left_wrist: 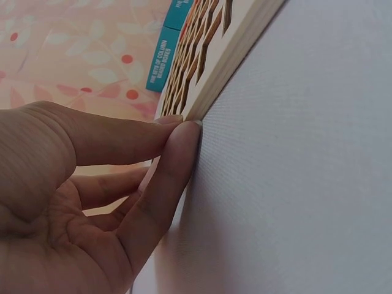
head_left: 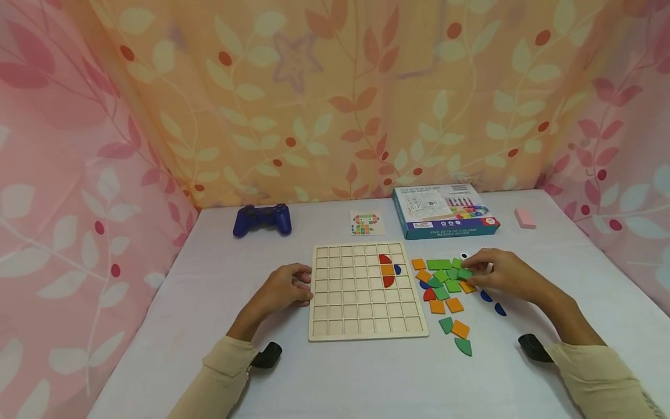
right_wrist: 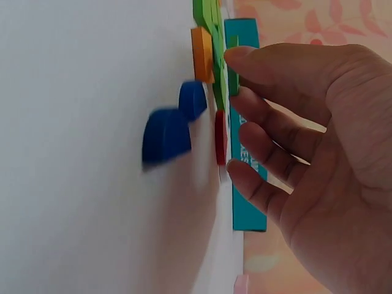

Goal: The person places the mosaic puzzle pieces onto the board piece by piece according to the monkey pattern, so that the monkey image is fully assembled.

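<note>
My left hand point(head_left: 282, 286) pinches the left edge of a wooden grid board point(head_left: 342, 299) between thumb and forefinger, as the left wrist view shows closely. Two red pieces, an orange square point(head_left: 387, 270) and a blue half-round piece point(head_left: 398, 269) lie in the board's upper right cells. Over the loose pile to the right, my right hand point(head_left: 505, 274) holds a green piece point(right_wrist: 233, 76) between thumb and fingers. Beneath and beside it are orange squares point(head_left: 455, 305), light green pieces point(head_left: 438, 265), darker green pieces point(head_left: 442, 293) and a red piece point(head_left: 429, 295).
Two blue half-round pieces point(head_left: 500, 309) lie right of the pile. Behind the board are a small pattern card point(head_left: 367, 223), a teal box point(head_left: 450, 231) and a pink block point(head_left: 525, 219). A blue game controller point(head_left: 262, 220) sits at the back left. Patterned curtains point(head_left: 335, 105) surround the table.
</note>
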Available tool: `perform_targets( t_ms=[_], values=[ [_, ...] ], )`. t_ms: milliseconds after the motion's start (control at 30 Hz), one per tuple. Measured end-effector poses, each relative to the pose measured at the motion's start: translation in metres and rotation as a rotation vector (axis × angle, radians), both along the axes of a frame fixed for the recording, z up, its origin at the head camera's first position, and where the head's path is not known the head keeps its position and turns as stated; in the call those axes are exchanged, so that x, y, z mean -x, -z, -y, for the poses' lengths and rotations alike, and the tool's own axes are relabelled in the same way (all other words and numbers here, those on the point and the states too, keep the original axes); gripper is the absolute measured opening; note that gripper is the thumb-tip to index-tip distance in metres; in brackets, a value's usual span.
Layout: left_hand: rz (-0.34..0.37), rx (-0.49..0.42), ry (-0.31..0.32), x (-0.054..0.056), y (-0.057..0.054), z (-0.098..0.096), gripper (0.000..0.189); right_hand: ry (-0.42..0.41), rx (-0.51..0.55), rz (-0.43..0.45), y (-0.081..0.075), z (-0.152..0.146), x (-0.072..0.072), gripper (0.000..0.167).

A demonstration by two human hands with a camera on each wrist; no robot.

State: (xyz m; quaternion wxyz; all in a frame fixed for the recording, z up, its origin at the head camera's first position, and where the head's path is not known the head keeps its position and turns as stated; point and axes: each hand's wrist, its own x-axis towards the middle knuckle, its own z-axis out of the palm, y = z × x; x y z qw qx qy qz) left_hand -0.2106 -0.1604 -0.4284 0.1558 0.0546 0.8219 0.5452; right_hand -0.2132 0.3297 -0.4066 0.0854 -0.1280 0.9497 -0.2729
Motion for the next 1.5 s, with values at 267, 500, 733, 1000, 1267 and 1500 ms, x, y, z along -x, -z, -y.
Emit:
perform_targets(
  t_ms=[267, 500, 733, 1000, 1267, 1500],
  values=[
    [0.004, 0.001, -0.004, 0.000, -0.002, -0.001, 0.059, -0.015, 0.009, 0.028, 0.000, 0.023, 0.007, 0.043],
    [0.017, -0.021, 0.014, 0.000, -0.001, 0.001, 0.060, -0.079, -0.012, -0.011, 0.000, 0.043, 0.013, 0.039],
    [0.013, -0.007, 0.009, -0.002, -0.001, 0.000, 0.060, -0.165, -0.005, -0.029, 0.000, 0.065, 0.020, 0.033],
    [0.013, -0.009, 0.005, -0.001, -0.001, 0.000, 0.060, -0.206, 0.022, -0.014, -0.001, 0.091, 0.025, 0.032],
    [0.012, -0.005, 0.001, -0.001, -0.002, 0.001, 0.060, -0.236, 0.045, 0.004, -0.001, 0.116, 0.030, 0.033],
    [0.011, -0.010, -0.001, -0.001, -0.002, 0.000, 0.060, -0.302, 0.078, -0.024, -0.002, 0.135, 0.031, 0.029]
  ],
)
